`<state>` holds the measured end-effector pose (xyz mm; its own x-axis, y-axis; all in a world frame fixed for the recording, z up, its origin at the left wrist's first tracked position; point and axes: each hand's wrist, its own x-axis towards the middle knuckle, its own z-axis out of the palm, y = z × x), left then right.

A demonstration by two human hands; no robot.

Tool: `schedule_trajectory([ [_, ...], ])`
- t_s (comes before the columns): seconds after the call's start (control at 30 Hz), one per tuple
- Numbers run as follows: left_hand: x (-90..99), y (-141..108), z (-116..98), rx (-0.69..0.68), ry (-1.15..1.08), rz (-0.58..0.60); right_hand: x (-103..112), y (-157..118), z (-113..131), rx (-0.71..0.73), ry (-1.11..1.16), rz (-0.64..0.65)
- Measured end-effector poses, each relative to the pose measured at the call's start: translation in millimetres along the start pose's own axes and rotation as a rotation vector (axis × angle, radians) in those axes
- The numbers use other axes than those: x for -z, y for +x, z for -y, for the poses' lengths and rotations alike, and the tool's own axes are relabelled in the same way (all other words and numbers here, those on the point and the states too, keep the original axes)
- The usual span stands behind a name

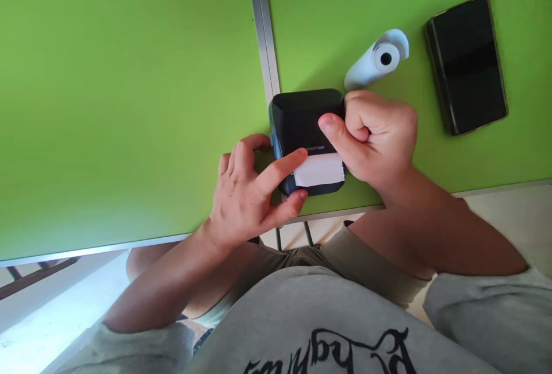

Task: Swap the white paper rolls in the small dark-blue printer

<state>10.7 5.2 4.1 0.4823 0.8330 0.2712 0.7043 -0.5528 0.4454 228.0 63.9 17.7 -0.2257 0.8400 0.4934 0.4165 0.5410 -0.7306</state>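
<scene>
Head view: a black device (304, 118) with white paper (319, 170) sits near the green table's (129, 104) front edge. The left hand (245, 196) spreads wide, index fingertip at the paper; the right hand (382, 132), fingers curled, holds the device's right side, thumb on top.

Device logo (316, 147) part-covered, shirt (302, 311) cropped

A straight silver metal strip (263, 23) divides the flat green table (129, 104) towards twelve o'clock, while light whitens the pale floor (64, 322) at eight.
</scene>
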Motion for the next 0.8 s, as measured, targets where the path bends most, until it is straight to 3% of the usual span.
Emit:
schedule_trajectory([
  [0.2, 0.7, 0.6, 1.2, -0.028, 0.019, -0.003, -0.2, -0.5, -3.6, 0.007, 0.048, -0.003],
  [0.43, -1.3, -0.9, -1.2, 0.087, 0.025, -0.005, -1.4, -0.5, -4.4, -0.01, 0.049, -0.019],
  [0.63, -3.6, -1.7, 1.9, 0.059, 0.103, -0.003, -0.2, 0.4, -3.6, -0.011, 0.061, -0.015],
  [0.8, -3.6, -2.9, 2.4, 0.082, 0.11, 0.015, -0.8, -4.9, -4.4, -0.122, -0.019, -0.004],
])
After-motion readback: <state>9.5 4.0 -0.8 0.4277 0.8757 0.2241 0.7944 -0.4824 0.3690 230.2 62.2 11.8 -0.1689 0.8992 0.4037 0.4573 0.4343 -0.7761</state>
